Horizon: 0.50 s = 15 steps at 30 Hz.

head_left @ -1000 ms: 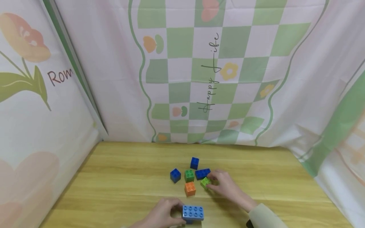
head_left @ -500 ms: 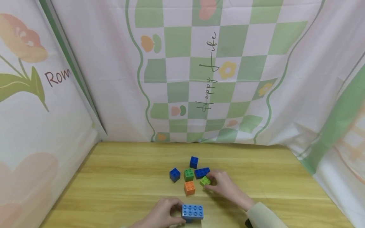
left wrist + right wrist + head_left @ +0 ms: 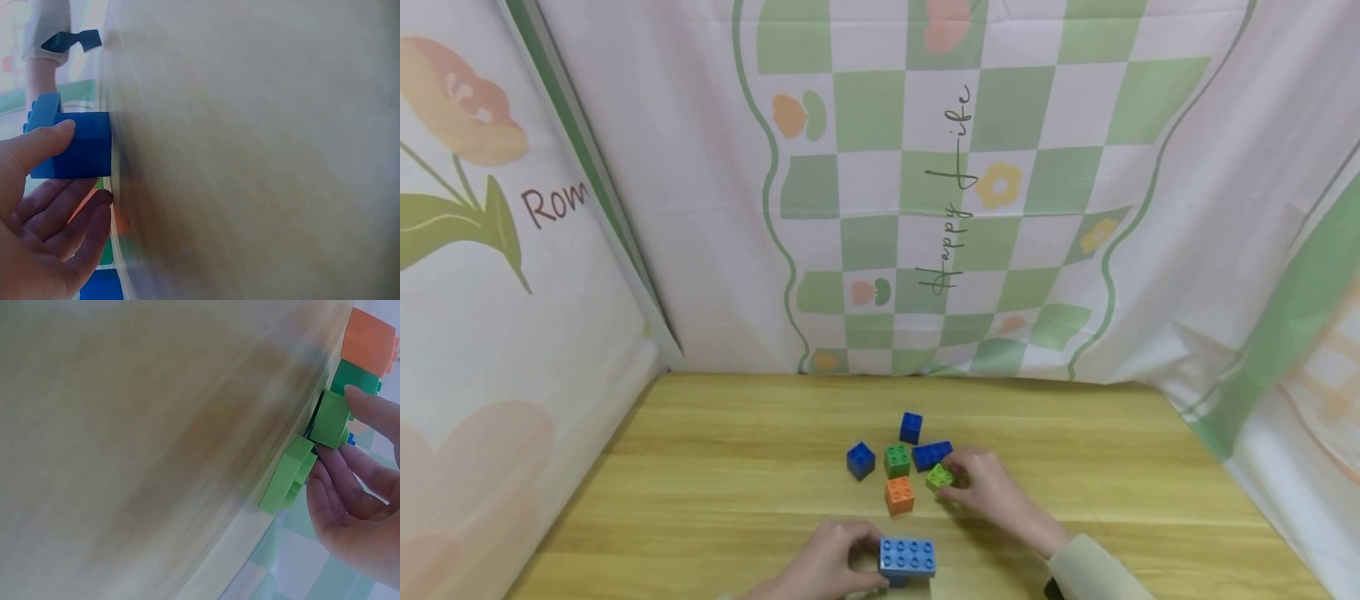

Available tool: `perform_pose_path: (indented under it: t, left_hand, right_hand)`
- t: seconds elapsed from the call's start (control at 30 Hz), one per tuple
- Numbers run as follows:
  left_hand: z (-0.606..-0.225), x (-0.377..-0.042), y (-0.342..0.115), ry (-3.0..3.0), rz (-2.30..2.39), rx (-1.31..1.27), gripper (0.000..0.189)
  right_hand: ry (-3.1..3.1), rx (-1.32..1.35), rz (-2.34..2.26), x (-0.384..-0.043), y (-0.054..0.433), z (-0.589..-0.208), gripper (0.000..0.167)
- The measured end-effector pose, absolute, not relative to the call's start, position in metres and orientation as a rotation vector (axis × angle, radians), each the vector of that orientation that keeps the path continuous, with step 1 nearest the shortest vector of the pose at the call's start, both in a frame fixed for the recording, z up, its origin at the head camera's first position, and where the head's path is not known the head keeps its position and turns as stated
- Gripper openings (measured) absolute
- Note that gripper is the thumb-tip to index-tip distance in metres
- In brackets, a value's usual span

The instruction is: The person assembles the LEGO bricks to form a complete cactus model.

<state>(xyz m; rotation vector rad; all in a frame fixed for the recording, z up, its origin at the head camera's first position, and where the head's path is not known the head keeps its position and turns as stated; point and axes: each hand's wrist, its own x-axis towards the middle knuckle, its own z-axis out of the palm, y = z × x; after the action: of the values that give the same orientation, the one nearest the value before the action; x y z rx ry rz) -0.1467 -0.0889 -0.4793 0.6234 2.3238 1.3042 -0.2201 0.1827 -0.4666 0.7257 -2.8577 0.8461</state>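
Observation:
In the head view my left hand (image 3: 831, 558) grips a light blue eight-stud building brick (image 3: 907, 556) at its left end, near the table's front. The left wrist view shows a darker blue brick (image 3: 87, 147) joined under it, with the thumb pressed on its side. My right hand (image 3: 988, 483) pinches a small lime green brick (image 3: 939, 477) between thumb and fingers. Below those fingers, in the right wrist view, another light green brick (image 3: 287, 476) lies on the table; the hand hides it in the head view.
Between and beyond the hands stand an orange brick (image 3: 899, 495), a green brick (image 3: 897, 460), two dark blue small bricks, one left (image 3: 861, 461) and one at the back (image 3: 911, 427), and a longer dark blue brick (image 3: 932, 455). Fabric (image 3: 700, 250) hangs around the wooden table (image 3: 737, 467).

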Motion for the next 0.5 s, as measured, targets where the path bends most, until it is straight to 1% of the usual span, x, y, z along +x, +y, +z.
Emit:
perform_pose_path:
  t: [0.5]
  left_hand:
    - [-0.4792, -0.1471, -0.089, 2.324, 1.301, 0.636, 0.028]
  right_hand:
    - [-2.816, 0.667, 0.824, -0.2119, 0.1836, -0.4625, 0.031]
